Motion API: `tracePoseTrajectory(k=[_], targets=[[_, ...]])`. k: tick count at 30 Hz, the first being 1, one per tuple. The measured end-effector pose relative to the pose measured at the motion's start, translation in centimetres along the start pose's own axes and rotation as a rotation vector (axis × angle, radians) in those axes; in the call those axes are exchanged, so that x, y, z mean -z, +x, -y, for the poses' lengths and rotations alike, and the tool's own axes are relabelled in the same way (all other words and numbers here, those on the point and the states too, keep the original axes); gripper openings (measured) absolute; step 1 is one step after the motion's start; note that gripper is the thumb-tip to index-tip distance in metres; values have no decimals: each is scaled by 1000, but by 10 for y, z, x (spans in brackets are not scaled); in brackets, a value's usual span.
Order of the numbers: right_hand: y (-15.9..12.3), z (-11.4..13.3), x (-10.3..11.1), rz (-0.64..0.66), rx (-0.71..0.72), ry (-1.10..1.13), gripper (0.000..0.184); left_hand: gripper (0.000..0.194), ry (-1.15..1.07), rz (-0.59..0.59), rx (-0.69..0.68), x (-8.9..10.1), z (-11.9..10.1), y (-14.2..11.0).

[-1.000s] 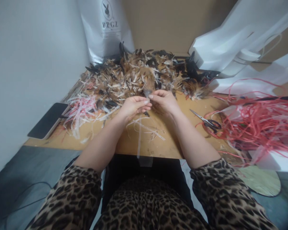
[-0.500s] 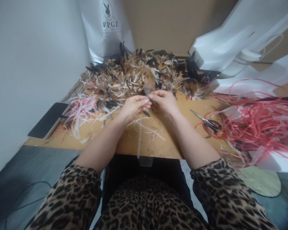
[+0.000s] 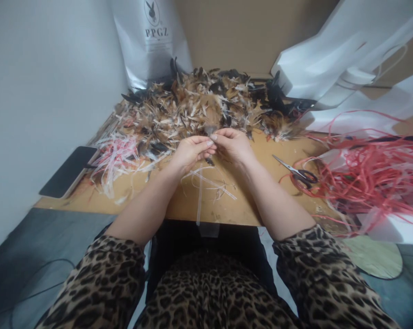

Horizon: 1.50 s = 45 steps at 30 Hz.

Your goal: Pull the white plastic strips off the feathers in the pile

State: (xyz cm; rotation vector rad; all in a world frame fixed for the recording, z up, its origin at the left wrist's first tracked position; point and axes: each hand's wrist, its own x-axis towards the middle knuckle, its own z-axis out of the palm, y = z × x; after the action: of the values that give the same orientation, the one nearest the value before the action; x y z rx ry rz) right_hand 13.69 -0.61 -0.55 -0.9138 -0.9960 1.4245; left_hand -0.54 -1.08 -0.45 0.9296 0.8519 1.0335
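My left hand (image 3: 193,153) and my right hand (image 3: 234,145) meet at the fingertips over the front of the table. Both are closed in a pinch on a brown feather (image 3: 211,130), whose grey downy base shows just above the fingers. Its quill end is hidden between them. Right behind lies a heap of brown, white and black feathers (image 3: 179,107). Below my hands, thin white plastic strips (image 3: 200,194) lie on the tabletop (image 3: 182,208), one hanging toward the front edge.
Scissors (image 3: 297,172) lie right of my right arm, beside a tangle of red plastic strips (image 3: 374,178). At left are a phone (image 3: 69,171) and a bunch of pink and white strips (image 3: 115,153). A white printed bag (image 3: 154,50) stands behind the feathers.
Both hands keep their pinch together at nearly the same place. The whole view has shifted very slightly; nothing was let go or picked up.
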Motion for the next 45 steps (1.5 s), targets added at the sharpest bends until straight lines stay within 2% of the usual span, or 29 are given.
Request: tracePoseTrajectory(k=[8,13,20,25,27,29,32,34,36,41,45], targets=[[1,-1,-1,-36,52,-40,34,11,50,-39,-27,-1,0,0],[1,-7,-5,-34,63,1,32,7,113,-61,-55,-1,-1,-1],[-2,-8,-12,-39,24,83,36,9,7,-23,-25,-1,-2,-1],[0,-9,-6,-8,37,0,34,13,15,-22,-16,4,-3,2],[0,-5,1,-1,98,-146,28,14,13,-64,-45,6,-5,3],[-1,3,9,39,151,-408,19,14,-3,-112,-90,8,-9,4],[-5,16,19,217,160,-875,8,13,-16,-161,-138,12,-14,4],[-6,19,21,283,151,-1111,4,14,-18,-179,-140,14,-16,5],[-8,18,18,284,151,-1234,4,15,-16,-192,-131,14,-16,5],[-9,2,3,208,232,-1369,12,17,-9,-207,-133,13,-16,4],[-11,-6,-6,172,191,-1605,17,16,-8,-192,-144,13,-15,4]])
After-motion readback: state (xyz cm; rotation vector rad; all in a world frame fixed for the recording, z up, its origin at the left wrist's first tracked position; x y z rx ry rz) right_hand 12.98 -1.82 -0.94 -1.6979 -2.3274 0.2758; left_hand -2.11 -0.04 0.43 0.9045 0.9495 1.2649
